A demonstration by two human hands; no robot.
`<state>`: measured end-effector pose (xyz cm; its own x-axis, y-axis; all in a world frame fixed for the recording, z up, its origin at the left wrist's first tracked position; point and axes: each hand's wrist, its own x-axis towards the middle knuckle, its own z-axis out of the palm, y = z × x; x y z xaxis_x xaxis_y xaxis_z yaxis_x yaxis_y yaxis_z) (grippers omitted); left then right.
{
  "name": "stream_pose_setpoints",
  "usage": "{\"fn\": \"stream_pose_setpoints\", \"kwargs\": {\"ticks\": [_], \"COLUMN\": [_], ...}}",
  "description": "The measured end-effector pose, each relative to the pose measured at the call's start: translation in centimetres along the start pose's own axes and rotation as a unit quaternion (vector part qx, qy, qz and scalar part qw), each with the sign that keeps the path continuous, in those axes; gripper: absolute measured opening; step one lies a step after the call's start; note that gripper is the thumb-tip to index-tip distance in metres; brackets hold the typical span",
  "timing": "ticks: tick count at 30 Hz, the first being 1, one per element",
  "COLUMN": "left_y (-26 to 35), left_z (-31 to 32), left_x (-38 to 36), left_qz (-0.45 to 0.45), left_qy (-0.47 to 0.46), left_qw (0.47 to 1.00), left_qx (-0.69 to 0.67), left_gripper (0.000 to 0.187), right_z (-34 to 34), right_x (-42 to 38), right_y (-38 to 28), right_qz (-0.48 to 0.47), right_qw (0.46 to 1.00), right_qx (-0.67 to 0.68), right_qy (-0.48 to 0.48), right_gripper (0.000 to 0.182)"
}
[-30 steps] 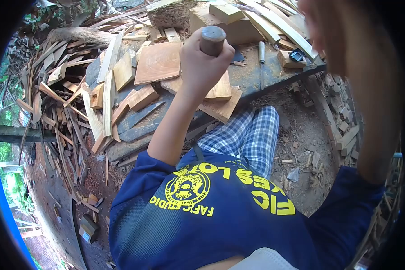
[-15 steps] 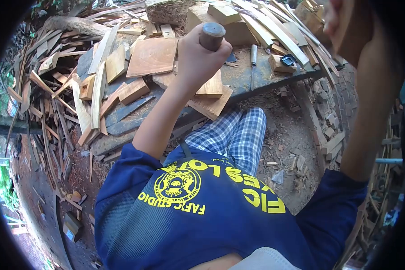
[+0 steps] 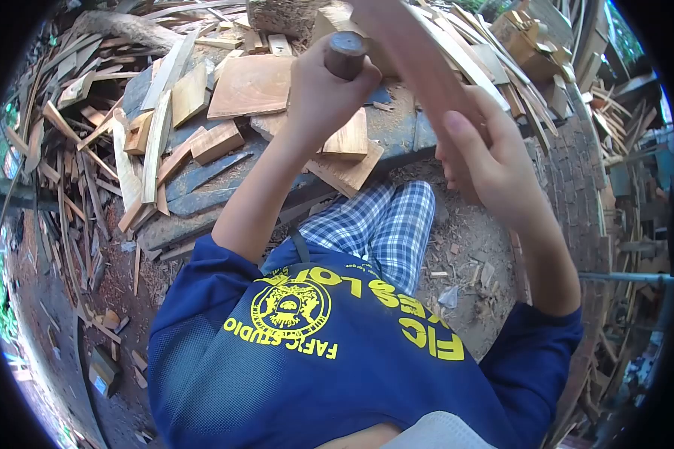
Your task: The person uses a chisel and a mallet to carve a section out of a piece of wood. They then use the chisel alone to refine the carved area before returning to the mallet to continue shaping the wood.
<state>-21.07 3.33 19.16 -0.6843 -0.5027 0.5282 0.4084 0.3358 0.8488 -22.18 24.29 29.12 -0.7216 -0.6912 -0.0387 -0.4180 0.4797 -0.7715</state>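
Left hand (image 3: pixel 323 97) fingers clamp a chisel handle (image 3: pixel 345 54) (upright); right hand (image 3: pixel 487 161) fingers grip a wooden stick (image 3: pixel 419 63).

Left hand (image 3: pixel 323 97) wrapped tight round a dark round tool handle (image 3: pixel 345 54), held upright over the surface (image 3: pixel 404 135) w/ wood offcuts. Right hand (image 3: pixel 494 168) grips a long reddish wood stick (image 3: pixel 419 60), angled up-left, its top near the handle; contact can't be told. Flat square board (image 3: pixel 251 86) just left of left hand, pale planks (image 3: pixel 348 153) under it. Scrap slats (image 3: pixel 138 150) piled at left edge. Blue shirt w/ yellow print (image 3: pixel 337 352), checked trousers (image 3: pixel 386 228) below.
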Motion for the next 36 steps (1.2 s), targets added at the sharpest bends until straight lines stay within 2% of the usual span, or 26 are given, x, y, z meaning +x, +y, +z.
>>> {"fn": "stream_pose_setpoints", "kwargs": {"ticks": [2, 3, 5, 7, 8, 9, 10, 11, 13, 14, 15, 17, 19, 21, 23, 24, 26, 27, 29, 31, 32, 34, 36], "left_y": [0.2, 0.0, -0.4, -0.8, -0.6, -0.2, 0.4, 0.8, 1.1, 1.1, 1.1, 1.1, 0.9, 1.0, 1.1, 1.0, 0.6, 0.6, 0.7, 0.6, 0.7, 0.2, -0.2], "left_z": [-0.1, 0.0, -0.1, 0.5, 0.7, 0.6, 0.5, 0.7, 1.0, 0.9, 0.8, 0.9, 1.3, 1.7, 2.2, 2.3, 2.3, 2.4, 2.3, 2.3, 2.3, 2.3, 2.1], "left_x": [0.0, 0.1, 0.0, 0.4, 0.6, 0.5, 0.4, 0.5, 0.3, 0.3, 0.4, 0.4, 0.1, 0.1, 0.0, 0.0, 0.3, 0.3, 0.3, 0.5, 0.5, 0.3, 0.1], "left_qz": [-0.019, -0.015, -0.004, 0.006, 0.028, 0.044, 0.014, 0.02, -0.021, -0.01, -0.01, -0.011, -0.029, -0.037, 0.018, 0.017, 0.011, 0.008, -0.008, -0.002, 0.016, 0.029, 0.013], "left_qy": [0.003, 0.003, 0.014, -0.005, -0.002, -0.002, -0.031, -0.025, -0.048, -0.054, -0.051, -0.058, -0.077, -0.104, -0.071, -0.078, -0.084, -0.086, -0.086, -0.08, -0.071, -0.067, -0.065], "left_qw": [0.999, 1.0, 1.0, 1.0, 0.999, 0.999, 0.999, 0.999, 0.999, 0.998, 0.998, 0.998, 0.996, 0.994, 0.997, 0.997, 0.996, 0.995, 0.996, 0.996, 0.996, 0.996, 0.998], "left_qx": [0.033, 0.021, 0.004, 0.015, 0.016, 0.019, 0.027, 0.024, 0.009, 0.017, 0.018, 0.019, 0.017, 0.019, -0.006, -0.008, 0.041, 0.042, 0.026, 0.041, 0.042, 0.056, 0.022], "left_gripper": [0.01, 0.01, 0.01, 0.011, 0.011, 0.011, 0.012, 0.012, 0.014, 0.016, 0.016, 0.016, 0.016, 0.016, 0.023, 0.023, 0.015, 0.015, 0.015, 0.016, 0.016, 0.019, 0.021], "right_z": [-0.2, -0.7, -0.6, -1.3, -1.0, -0.1, -0.8, -1.4, -2.8, -3.4, -3.6, -3.9, -3.2, -0.9, -3.5, -4.0, -5.0, -5.4, -7.0, -7.3, -6.0, -1.9, -0.2], "right_x": [-0.1, 0.1, 0.2, -0.5, -0.5, -0.8, -2.0, -3.2, -4.1, -4.4, -4.5, -4.6, -5.1, -5.4, -6.0, -6.6, -6.7, -6.7, -7.2, -5.4, -4.1, -2.9, -2.4], "right_y": [1.1, 1.1, 0.9, 1.3, 2.0, 1.9, 1.5, 1.0, 0.3, 0.7, 2.1, 2.5, 1.5, 0.9, -1.7, -0.9, -0.5, -0.4, -1.5, -1.2, 0.6, 1.9, 0.4], "right_qz": [-0.13, -0.212, -0.273, -0.257, -0.294, -0.284, -0.21, -0.134, -0.071, -0.051, -0.156, -0.254, -0.133, -0.048, 0.044, -0.027, -0.158, -0.227, -0.175, -0.255, -0.244, -0.138, -0.014], "right_qw": [0.982, 0.965, 0.935, 0.948, 0.94, 0.937, 0.964, 0.983, 0.996, 0.998, 0.983, 0.954, 0.99, 0.985, 0.997, 0.997, 0.976, 0.953, 0.923, 0.884, 0.888, 0.97, 0.997], "right_qx": [0.125, 0.122, 0.091, 0.067, 0.043, 0.091, 0.077, 0.057, 0.045, 0.041, 0.095, 0.146, -0.009, -0.164, -0.052, -0.065, 0.029, 0.062, 0.104, 0.22, 0.302, 0.156, -0.048], "right_qy": [0.065, 0.096, 0.206, 0.175, 0.167, 0.18, 0.146, 0.109, 0.027, -0.001, 0.032, 0.062, 0.053, 0.027, -0.026, 0.036, 0.147, 0.193, 0.327, 0.325, 0.245, 0.126, 0.061], "right_gripper": [0.03, 0.03, 0.033, 0.036, 0.036, 0.036, 0.035, 0.034, 0.042, 0.045, 0.045, 0.044, 0.047, 0.048, 0.044, 0.044, 0.034, 0.034, 0.07, 0.059, 0.055, 0.045, 0.04]}}
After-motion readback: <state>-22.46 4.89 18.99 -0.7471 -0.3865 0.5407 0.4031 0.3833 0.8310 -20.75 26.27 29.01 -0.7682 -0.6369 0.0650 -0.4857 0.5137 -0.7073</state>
